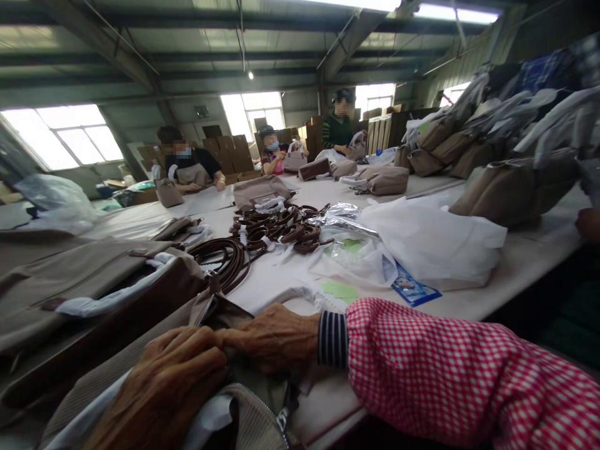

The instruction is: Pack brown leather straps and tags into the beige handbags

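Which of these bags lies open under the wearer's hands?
The ribbed bag nearest the camera: its zip gapes, with the left hand and right hand at the opening. The wearer touches no other bag.

Your grip mostly out of sight at the open bag (119, 362).
Fingertips of your left hand (175, 378) and right hand (276, 337): hidden. Bottom edge crops the left one and the bag's near side. Your red checked sleeve (445, 362) runs off right. Print on the blue packet (413, 286): too small to read. Brown shape (589, 225), right edge: cut off, blurred, possibly a co-worker's hand.
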`<act>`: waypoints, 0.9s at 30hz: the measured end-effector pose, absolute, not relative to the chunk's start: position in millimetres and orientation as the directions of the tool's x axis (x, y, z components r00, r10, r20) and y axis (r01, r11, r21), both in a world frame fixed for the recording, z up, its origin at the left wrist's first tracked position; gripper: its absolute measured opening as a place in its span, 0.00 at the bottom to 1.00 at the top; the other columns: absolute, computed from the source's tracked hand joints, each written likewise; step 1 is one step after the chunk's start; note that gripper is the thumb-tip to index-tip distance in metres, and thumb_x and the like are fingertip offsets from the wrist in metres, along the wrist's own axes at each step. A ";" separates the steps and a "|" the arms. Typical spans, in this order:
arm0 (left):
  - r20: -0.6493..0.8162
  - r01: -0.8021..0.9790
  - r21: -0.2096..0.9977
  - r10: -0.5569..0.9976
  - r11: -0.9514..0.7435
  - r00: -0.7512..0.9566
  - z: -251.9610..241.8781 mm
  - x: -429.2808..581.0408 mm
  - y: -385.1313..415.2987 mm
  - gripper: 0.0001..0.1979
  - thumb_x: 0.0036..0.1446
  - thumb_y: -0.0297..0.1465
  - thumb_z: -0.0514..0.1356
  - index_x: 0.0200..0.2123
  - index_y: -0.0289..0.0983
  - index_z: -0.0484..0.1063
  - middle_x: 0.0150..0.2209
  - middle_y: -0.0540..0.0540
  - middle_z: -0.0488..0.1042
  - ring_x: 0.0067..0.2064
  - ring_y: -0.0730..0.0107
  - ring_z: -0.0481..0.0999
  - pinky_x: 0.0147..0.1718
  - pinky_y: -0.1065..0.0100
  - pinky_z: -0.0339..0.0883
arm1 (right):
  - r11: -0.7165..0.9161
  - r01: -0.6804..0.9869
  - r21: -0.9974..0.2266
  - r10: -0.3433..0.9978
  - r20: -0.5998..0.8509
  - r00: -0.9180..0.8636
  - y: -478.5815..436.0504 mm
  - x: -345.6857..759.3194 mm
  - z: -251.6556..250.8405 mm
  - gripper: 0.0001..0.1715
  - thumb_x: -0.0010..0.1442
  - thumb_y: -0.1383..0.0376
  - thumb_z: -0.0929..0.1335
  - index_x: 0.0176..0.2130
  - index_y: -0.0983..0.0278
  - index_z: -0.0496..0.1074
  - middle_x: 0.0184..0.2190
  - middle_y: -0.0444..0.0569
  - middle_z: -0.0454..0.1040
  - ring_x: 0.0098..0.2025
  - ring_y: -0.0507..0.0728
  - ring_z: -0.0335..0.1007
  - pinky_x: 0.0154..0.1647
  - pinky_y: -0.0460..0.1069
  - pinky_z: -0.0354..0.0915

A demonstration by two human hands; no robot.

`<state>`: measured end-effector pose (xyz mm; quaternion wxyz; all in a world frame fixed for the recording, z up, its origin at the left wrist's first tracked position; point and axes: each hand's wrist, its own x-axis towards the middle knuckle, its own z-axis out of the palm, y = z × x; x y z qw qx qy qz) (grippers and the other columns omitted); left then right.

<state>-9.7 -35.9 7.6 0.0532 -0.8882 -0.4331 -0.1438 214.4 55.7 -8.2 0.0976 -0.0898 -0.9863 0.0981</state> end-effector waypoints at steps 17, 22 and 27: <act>0.172 0.926 0.062 0.918 -0.372 0.357 -5.5 -4.5 -22.5 0.17 0.70 0.36 0.51 0.29 0.40 0.72 0.32 0.50 0.75 0.36 0.62 0.74 0.40 0.61 0.62 | 0.253 0.962 -0.106 0.915 0.349 -0.203 83.9 405.4 -1.5 0.11 0.69 0.66 0.67 0.35 0.65 0.76 0.37 0.51 0.80 0.40 0.56 0.74 0.42 0.48 0.60; 0.185 0.902 0.166 0.911 -0.398 0.368 -6.2 -8.4 -17.4 0.18 0.68 0.40 0.53 0.28 0.41 0.71 0.30 0.50 0.75 0.34 0.62 0.72 0.38 0.63 0.62 | 0.334 0.923 -0.191 0.874 0.430 -0.227 58.3 412.4 -0.2 0.14 0.68 0.65 0.64 0.31 0.64 0.73 0.33 0.50 0.78 0.36 0.56 0.73 0.40 0.49 0.60; 0.130 0.932 0.205 0.952 -0.299 0.277 -1.0 -0.5 -15.8 0.15 0.62 0.38 0.52 0.26 0.41 0.71 0.30 0.50 0.74 0.36 0.62 0.73 0.43 0.60 0.61 | 0.304 0.845 -0.440 0.947 0.239 -0.216 1.0 435.0 -6.2 0.14 0.64 0.62 0.67 0.27 0.62 0.69 0.23 0.43 0.71 0.27 0.53 0.65 0.31 0.48 0.57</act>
